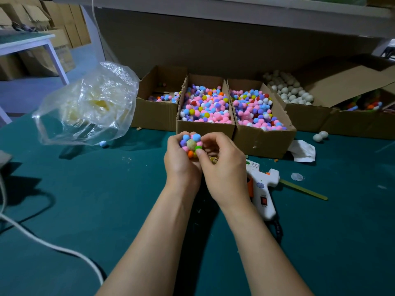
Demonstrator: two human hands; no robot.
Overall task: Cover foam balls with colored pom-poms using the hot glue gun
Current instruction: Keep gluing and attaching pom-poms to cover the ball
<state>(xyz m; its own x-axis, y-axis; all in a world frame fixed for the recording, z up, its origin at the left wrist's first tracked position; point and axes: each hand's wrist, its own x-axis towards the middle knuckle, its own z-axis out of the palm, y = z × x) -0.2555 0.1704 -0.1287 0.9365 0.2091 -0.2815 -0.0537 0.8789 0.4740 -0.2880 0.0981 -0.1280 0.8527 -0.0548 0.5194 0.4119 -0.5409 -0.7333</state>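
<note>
The glue gun (261,184) lies on its side on the table (106,210), right of centre, and neither hand touches it.

Just beyond it, a little above the middle of the frame, we hold the ball (191,144) between both hands, lifted off the table. Our left hand (181,161) cups it from the left and below, fingers curled round the part that is already covered. Our right hand (222,167) curls its fingers round the ball's far right side. Its thumb presses a green pom-pom (198,148) down at the edge of the bare patch that faces us. Neither hand is spread; both are closed on the ball.

We judge the ball very light and easy to dent, so it needs a gentle, wide hold instead of a hard pinch. The pom-poms are soft and squash under a thumb. One that is freshly glued will likely slide if pushed sideways, so we press straight in. The bare patch looks glossy, perhaps with glue, so we would keep our fingers off it and hold the covered sides.

Farther back, across the middle of the frame, stand the boxes (205,124) of loose pom-poms. At the upper right, another box (307,114) holds plain white foam balls
</note>
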